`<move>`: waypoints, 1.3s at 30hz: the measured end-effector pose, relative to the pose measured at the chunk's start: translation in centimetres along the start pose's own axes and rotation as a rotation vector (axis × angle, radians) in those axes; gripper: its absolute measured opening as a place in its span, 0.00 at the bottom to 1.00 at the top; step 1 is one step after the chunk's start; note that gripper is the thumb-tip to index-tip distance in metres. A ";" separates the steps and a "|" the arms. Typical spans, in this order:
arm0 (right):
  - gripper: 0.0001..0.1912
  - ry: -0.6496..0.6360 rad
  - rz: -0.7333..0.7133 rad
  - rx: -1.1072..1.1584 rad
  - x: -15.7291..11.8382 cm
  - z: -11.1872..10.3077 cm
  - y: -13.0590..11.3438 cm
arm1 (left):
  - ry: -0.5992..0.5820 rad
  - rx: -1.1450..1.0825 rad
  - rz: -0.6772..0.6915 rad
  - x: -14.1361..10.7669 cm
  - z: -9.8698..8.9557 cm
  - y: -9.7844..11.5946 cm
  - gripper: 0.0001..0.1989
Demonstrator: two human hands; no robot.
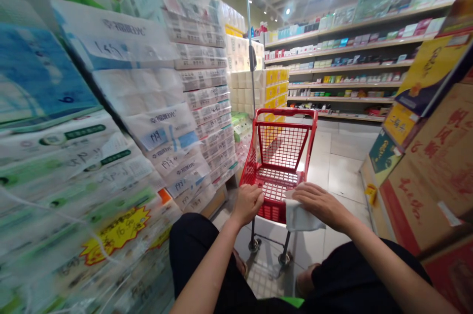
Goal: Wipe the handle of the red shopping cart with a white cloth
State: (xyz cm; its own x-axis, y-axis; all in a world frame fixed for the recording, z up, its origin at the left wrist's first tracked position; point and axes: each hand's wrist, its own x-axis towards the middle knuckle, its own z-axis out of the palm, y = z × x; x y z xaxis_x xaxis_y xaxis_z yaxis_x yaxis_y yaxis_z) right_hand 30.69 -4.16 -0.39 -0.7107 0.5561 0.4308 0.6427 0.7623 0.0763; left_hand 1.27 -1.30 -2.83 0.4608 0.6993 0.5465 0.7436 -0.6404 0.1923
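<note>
A small red shopping cart (271, 211) stands right in front of me on wheels, with its handle end (286, 111) at the far side. My left hand (248, 203) is closed over the near left corner of the cart's rim. On the near right of the rim rests my right hand (320, 204), its fingers bent over a folded white cloth (301, 218). The cloth hangs down outside the basket. Between the hands the grid bottom of the basket shows. My right fingertips are partly hidden by the cloth and the rim.
Stacked tissue packs (173, 166) rise close on my left, some with a yellow price tag (114, 235). Cardboard cartons (424, 176) line the right side. Shelves of small boxed goods (343, 62) fill the back wall. A metal pole (248, 8) stands beyond the cart's left side.
</note>
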 end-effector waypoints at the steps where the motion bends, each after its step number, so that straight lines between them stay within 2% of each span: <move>1: 0.18 0.005 0.017 0.008 -0.1 0.1 0.9 | -0.001 -0.002 0.002 0.0 0.0 -0.1 0.16; 7: 0.20 0.077 0.218 0.015 0.8 2.1 6.5 | -0.028 -0.011 0.003 0.0 -0.4 -0.5 0.15; 10: 0.19 0.122 0.292 0.048 1.5 2.9 7.0 | -0.002 0.025 -0.026 -0.3 -0.5 -0.4 0.15; 12: 0.18 0.172 0.331 0.055 1.7 3.2 5.8 | 0.016 0.055 -0.037 -0.4 -0.5 -0.3 0.15; 14: 0.18 0.185 0.328 0.046 1.8 3.3 3.5 | 0.024 0.073 -0.036 -0.6 -0.5 -0.1 0.15; 19: 0.14 0.126 0.278 -0.025 2.1 2.9 -3.6 | 0.036 0.083 -0.041 -0.9 -0.3 0.0 0.13; 22: 0.13 0.127 0.258 -0.118 2.4 2.8 -5.8 | 0.039 0.090 -0.057 -1.0 -0.2 -0.1 0.12; 30: 0.10 0.066 0.214 -0.326 4.7 2.8 -7.0 | 0.017 0.079 -0.052 -0.9 -0.1 0.3 0.13; 39: 0.09 0.078 0.261 -0.393 7.2 4.7 -7.9 | 0.075 -0.020 -0.060 -0.7 0.7 0.8 0.11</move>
State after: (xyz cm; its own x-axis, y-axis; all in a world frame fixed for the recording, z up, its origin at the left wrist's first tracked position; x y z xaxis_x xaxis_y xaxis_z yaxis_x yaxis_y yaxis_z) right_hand 19.15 -4.60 -2.12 -0.4973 0.6740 0.5463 0.8670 0.4089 0.2847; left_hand 1.88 -2.10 -3.66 0.3781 0.7112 0.5926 0.7585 -0.6050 0.2421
